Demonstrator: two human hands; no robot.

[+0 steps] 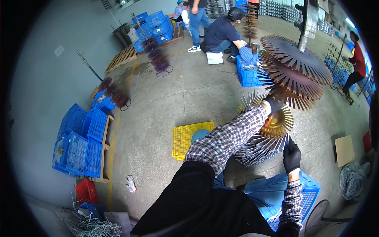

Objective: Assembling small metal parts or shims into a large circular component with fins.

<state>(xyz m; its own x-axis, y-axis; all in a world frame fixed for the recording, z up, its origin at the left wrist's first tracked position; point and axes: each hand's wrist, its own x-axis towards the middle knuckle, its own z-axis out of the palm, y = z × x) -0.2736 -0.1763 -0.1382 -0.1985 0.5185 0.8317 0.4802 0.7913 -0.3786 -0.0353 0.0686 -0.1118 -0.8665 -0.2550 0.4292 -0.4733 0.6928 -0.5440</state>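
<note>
A tall rack with stacked round tiers rises on my right. Thin flat metal pieces fan out from each tier. The upper tiers are dark grey to reddish brown, a middle tier is golden, and the lowest tier is silvery. My left hand, in a black glove, reaches in between the brown and golden tiers; its fingers are mostly hidden. Beside the silvery tier's right edge, my right hand, also black-gloved, is closed with fingertips up against the pieces. What it grips does not show clearly.
A blue basket stands by my right leg. Ahead on the floor lies a yellow crate. Blue crates are stacked on a pallet at left. A co-worker sits ahead beside another blue crate. Cardboard lies right.
</note>
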